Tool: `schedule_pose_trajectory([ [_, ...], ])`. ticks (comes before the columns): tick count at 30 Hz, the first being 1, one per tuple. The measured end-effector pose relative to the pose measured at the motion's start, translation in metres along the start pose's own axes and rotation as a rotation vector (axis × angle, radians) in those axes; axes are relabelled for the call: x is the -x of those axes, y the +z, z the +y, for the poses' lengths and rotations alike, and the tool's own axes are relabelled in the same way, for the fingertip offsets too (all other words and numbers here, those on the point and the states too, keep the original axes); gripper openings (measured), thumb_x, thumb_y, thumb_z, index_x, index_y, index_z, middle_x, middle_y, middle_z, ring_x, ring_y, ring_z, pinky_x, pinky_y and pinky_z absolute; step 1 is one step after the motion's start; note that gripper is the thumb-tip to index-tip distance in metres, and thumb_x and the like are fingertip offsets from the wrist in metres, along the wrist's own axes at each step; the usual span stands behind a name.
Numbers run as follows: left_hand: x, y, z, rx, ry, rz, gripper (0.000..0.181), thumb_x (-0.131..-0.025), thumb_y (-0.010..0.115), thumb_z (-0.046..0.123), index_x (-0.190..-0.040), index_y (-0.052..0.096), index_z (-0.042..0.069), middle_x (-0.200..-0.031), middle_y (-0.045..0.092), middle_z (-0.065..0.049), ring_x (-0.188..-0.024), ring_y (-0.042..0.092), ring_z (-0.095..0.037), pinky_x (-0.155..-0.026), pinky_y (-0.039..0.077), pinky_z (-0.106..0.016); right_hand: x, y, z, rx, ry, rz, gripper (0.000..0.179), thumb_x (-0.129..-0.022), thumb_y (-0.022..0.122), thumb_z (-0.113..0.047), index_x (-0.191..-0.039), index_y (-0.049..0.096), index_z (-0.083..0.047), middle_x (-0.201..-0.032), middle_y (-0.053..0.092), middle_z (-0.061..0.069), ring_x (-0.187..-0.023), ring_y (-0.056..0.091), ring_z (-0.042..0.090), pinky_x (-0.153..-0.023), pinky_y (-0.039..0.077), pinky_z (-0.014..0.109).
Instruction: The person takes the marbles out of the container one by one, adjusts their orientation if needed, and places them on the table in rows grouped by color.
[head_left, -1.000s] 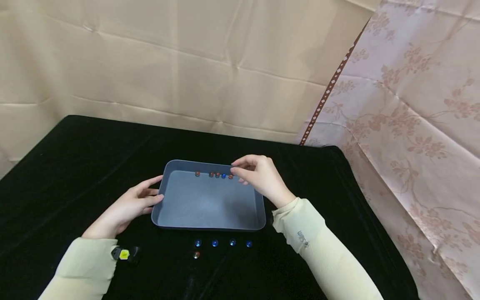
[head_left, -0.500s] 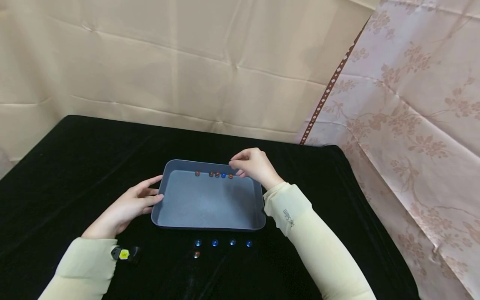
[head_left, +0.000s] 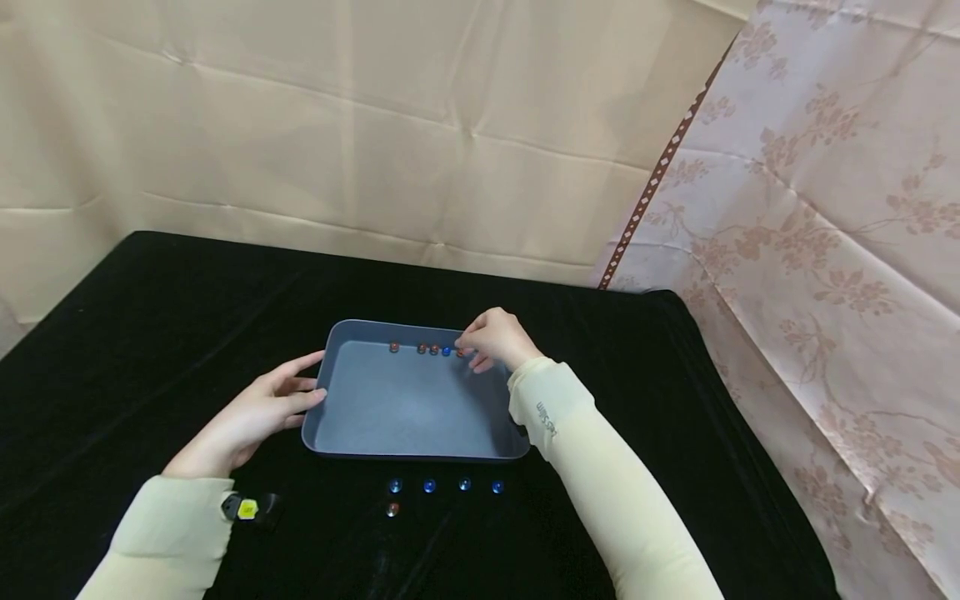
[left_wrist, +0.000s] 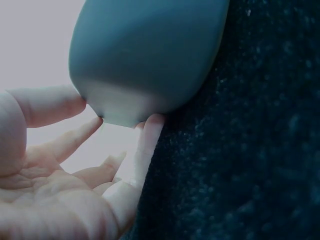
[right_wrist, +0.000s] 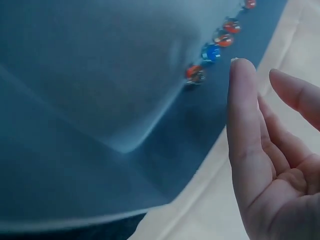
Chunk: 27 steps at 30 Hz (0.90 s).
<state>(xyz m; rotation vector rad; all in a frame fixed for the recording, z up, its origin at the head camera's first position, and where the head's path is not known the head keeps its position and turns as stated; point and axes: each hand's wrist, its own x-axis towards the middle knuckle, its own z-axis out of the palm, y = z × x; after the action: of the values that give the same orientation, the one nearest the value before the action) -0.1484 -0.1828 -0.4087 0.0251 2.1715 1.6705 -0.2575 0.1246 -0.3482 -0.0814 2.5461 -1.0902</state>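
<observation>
My left hand (head_left: 258, 417) touches the left wall of a grey-blue rectangular tray (head_left: 408, 417) with its fingertips, fingers mostly straight. In the left wrist view the fingers (left_wrist: 55, 102) meet the tray's corner (left_wrist: 135, 60). Above the tray's far right part is my right hand (head_left: 498, 340). Its fingers lie close to an orange glass marble (right_wrist: 195, 75), apart from it, and hold nothing in the right wrist view. A blue marble (head_left: 446, 351) and several orange marbles (head_left: 434, 349) line the tray's far wall.
On the black cloth (head_left: 187, 333) before the tray lie several blue marbles (head_left: 429, 486) in a row and an orange marble (head_left: 392, 510). A small black device with a yellow face (head_left: 247, 508) sits at the left cuff. Curtains (head_left: 375, 167) stand behind.
The right hand has shifted a little left and down toward the marbles at the far wall, its forearm swinging left. The left hand, the tray and the visible marbles have stayed put.
</observation>
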Motion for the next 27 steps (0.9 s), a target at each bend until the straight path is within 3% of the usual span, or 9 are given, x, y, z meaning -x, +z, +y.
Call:
schedule_pose_trajectory([
  [7, 0.000, -0.001, 0.001, 0.006, 0.002, -0.004, 0.069, -0.104, 0.050, 0.028, -0.160, 0.013, 0.015, -0.148, 0.035, -0.032, -0.130, 0.048, -0.044, -0.103, 0.049, -0.053, -0.011, 0.009, 0.005, 0.071, 0.049, 0.072, 0.012, -0.089, 0.071, -0.010, -0.091, 0.075, 0.001, -0.087, 0.072, 0.017, -0.056, 0.066, 0.016, -0.056, 0.060, 0.027],
  [12, 0.000, -0.001, 0.001, 0.007, 0.005, -0.006, 0.069, -0.104, 0.051, 0.029, -0.160, 0.013, 0.014, -0.148, 0.035, -0.032, -0.130, 0.048, -0.044, -0.103, 0.050, -0.052, -0.016, 0.017, 0.008, 0.160, 0.041, 0.116, 0.012, -0.089, 0.071, -0.010, -0.084, 0.076, -0.001, -0.078, 0.071, 0.014, -0.050, 0.060, 0.014, -0.049, 0.056, 0.024],
  [23, 0.000, -0.001, 0.000, 0.006, 0.006, -0.005, 0.070, -0.103, 0.052, 0.029, -0.160, 0.014, 0.015, -0.147, 0.035, -0.032, -0.128, 0.051, -0.041, -0.103, 0.049, -0.053, -0.019, 0.026, 0.014, 0.258, 0.030, 0.136, 0.017, -0.089, 0.073, -0.016, -0.078, 0.074, -0.003, -0.070, 0.070, 0.011, -0.047, 0.058, 0.012, -0.044, 0.049, 0.020],
  [27, 0.000, -0.001, -0.001, 0.009, 0.007, -0.005, 0.070, -0.103, 0.052, 0.030, -0.160, 0.014, 0.015, -0.147, 0.035, -0.032, -0.128, 0.051, -0.040, -0.103, 0.050, -0.052, -0.019, 0.028, 0.015, 0.300, 0.024, 0.150, 0.021, -0.090, 0.071, -0.017, -0.074, 0.074, -0.005, -0.059, 0.065, 0.006, -0.046, 0.056, 0.012, -0.044, 0.046, 0.021],
])
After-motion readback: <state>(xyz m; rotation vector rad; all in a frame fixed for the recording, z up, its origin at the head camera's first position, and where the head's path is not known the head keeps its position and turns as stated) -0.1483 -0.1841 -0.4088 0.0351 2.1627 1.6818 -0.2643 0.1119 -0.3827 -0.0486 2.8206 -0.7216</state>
